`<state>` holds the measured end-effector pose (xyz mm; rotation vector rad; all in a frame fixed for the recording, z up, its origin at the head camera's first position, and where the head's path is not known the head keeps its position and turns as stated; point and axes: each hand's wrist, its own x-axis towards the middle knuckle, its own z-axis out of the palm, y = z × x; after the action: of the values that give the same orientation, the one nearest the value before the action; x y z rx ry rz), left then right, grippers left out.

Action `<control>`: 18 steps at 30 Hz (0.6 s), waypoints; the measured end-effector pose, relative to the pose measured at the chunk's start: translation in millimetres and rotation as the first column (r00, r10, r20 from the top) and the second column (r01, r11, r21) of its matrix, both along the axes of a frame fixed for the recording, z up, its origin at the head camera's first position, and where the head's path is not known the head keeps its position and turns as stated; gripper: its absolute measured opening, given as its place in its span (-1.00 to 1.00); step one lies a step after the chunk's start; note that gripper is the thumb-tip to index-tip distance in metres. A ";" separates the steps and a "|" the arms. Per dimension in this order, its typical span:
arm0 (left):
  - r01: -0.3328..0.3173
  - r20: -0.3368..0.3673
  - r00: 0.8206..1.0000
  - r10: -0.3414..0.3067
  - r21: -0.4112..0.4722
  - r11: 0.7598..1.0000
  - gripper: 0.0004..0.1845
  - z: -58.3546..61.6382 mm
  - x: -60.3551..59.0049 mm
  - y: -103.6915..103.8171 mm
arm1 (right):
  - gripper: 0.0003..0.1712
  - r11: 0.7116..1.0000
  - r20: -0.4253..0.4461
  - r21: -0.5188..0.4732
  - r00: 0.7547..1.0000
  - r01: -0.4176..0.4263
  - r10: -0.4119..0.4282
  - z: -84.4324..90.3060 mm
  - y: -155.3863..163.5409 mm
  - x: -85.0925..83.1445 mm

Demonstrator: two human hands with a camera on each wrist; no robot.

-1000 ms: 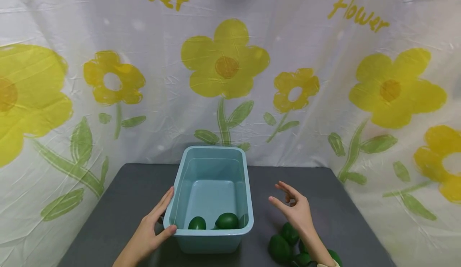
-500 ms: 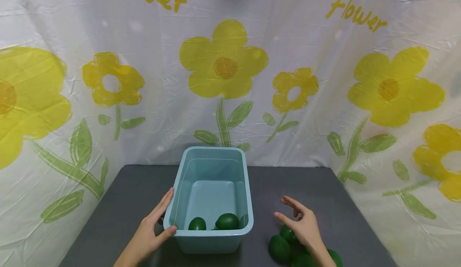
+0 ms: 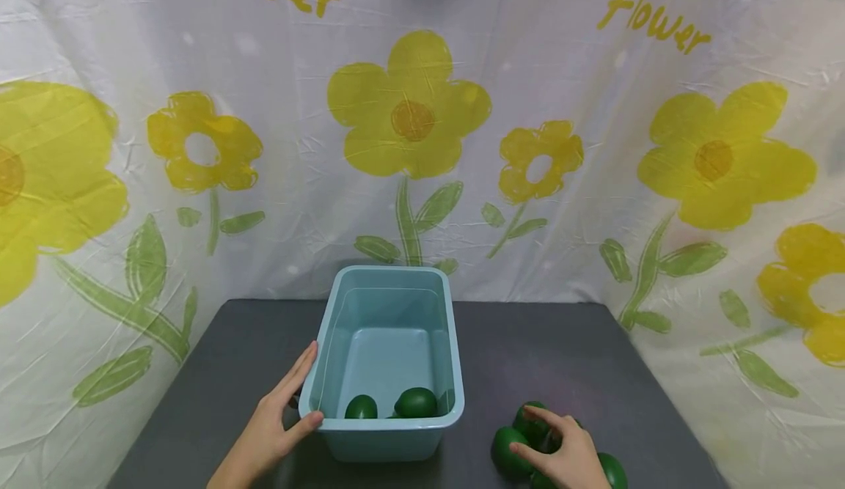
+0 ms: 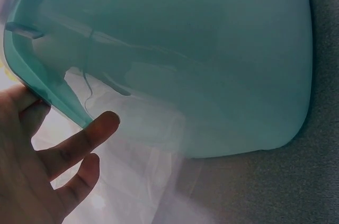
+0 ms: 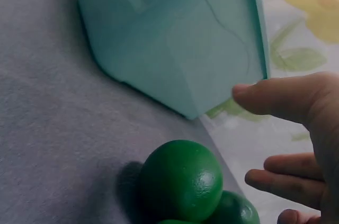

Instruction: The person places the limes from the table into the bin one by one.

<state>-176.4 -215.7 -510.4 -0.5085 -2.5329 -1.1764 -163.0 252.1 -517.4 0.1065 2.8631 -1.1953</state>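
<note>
Glossy plastic teal bin (image 3: 386, 430), shiny smooth green fruits (image 5: 183, 179), matt grey tabletop (image 3: 561, 357)

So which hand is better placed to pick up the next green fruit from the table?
Probably the right hand: it is over the green fruits beside the blue bin, fingers spread. The left hand rests on the bin's left wall, thumb over the rim.

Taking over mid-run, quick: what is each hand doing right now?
Left hand: open, straight fingers along the teal bin, thumb on its rim.
Right hand: open, fingers spread over the green balls, none gripped.
</note>
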 end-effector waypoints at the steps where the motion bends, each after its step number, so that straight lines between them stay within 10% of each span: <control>1: 0.002 -0.002 1.000 -0.002 0.002 1.000 -0.04 0.1 0.1 0.1 | -0.23 1.000 0.000 0.010 1.000 -0.012 0.012 -0.1 0.3 2.4; 18: -0.004 0.055 0.998 0.003 0.029 1.000 -0.06 -0.5 -1.4 2.2 | -0.12 0.985 0.060 0.149 0.995 -0.086 0.078 -16.7 -4.6 10.8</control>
<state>-177.9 -213.4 -510.9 -0.4707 -2.5579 -1.2401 -152.3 247.5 -534.2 0.0236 2.8773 -0.9450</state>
